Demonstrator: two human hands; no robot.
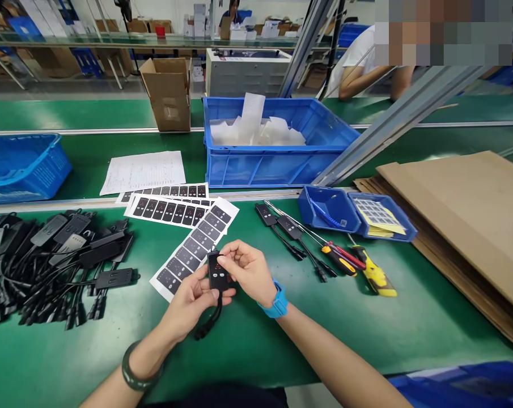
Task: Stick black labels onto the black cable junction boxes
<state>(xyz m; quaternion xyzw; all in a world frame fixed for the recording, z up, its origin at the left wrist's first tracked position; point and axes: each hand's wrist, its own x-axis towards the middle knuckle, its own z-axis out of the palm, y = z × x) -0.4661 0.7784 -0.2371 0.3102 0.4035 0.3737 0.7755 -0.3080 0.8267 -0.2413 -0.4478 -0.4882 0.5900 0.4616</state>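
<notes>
My left hand [192, 303] grips a small black controller [216, 272] with a short black cable hanging below it, above the green table [282, 340]. My right hand [247, 271] pinches the controller's top face with thumb and fingers pressed on it. Just left of my hands lie strips of black button stickers on white backing [194, 246]. More sticker sheets [166, 211] lie behind them. A pile of black controllers with cables [52, 255] covers the table at the left. Two more controllers [282, 226] lie to the right of my hands.
Screwdrivers [336, 255] and a yellow utility knife [377, 276] lie at the right, by small blue trays [328, 207] holding labels. Flat cardboard [464, 226] is stacked far right. A big blue crate [277, 164] with white bags, a paper sheet [143, 171], a blue basket [22, 167], a cardboard box [166, 93]. A person in white sits behind.
</notes>
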